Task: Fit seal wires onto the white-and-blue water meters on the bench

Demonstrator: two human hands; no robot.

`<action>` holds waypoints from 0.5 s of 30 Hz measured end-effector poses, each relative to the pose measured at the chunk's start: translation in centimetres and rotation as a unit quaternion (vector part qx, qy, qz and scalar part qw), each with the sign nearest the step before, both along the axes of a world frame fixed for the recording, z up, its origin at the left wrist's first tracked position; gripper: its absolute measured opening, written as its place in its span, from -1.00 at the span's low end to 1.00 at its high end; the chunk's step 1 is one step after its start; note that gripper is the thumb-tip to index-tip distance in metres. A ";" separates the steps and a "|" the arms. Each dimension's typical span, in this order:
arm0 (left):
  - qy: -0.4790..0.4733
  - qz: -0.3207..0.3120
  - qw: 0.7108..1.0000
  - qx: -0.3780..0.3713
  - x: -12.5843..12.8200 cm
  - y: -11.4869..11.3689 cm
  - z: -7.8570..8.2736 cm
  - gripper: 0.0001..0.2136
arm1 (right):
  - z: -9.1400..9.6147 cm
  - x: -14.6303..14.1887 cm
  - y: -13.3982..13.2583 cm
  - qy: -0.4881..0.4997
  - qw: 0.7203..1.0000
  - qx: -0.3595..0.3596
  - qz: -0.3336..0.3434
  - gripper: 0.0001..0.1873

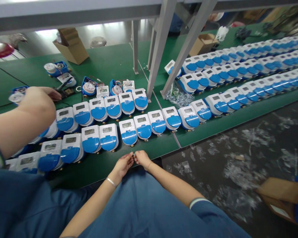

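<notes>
My left hand (124,164) and my right hand (142,158) meet at the front edge of the green workbench (149,150), close to my body. Both have their fingers pinched around something tiny between them, too small to name. Just beyond my fingertips stands a blue-and-white meter (128,132) with a small display window and a blue flap. Another such meter (142,127) is right beside it, in a row that runs across the bench. Neither hand touches the meters.
At left a co-worker's arm (27,115) reaches over the bench among opened meters (88,86). Metal posts (161,49) rise from the bench. More meter rows (238,71) extend right. Clear plastic scraps (240,168) litter the floor near a cardboard box (283,190).
</notes>
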State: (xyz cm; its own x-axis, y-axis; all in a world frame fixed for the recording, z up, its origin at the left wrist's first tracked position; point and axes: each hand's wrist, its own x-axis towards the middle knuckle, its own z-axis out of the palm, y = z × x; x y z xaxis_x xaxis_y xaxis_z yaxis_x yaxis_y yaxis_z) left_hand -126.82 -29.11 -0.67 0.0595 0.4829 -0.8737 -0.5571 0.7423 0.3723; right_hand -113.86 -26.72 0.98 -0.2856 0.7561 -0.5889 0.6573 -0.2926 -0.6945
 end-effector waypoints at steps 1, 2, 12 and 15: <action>0.003 -0.010 1.000 0.012 0.0 0.0 0.0 -0.91 | -0.2 -0.1 0.3 0.012 0.999 -0.038 -0.009 -0.75; 0.008 -0.018 1.000 0.018 -0.1 0.0 0.0 -0.91 | -0.4 -0.2 0.5 0.021 0.998 -0.063 -0.011 -0.73; -0.004 0.017 1.000 0.004 0.5 0.8 -0.3 -0.91 | 1.7 1.4 0.7 -0.075 0.995 0.061 0.030 -0.78; 0.003 0.002 1.000 0.027 0.5 0.8 -0.4 -0.91 | 1.8 1.1 0.7 -0.082 0.991 0.090 0.047 -0.78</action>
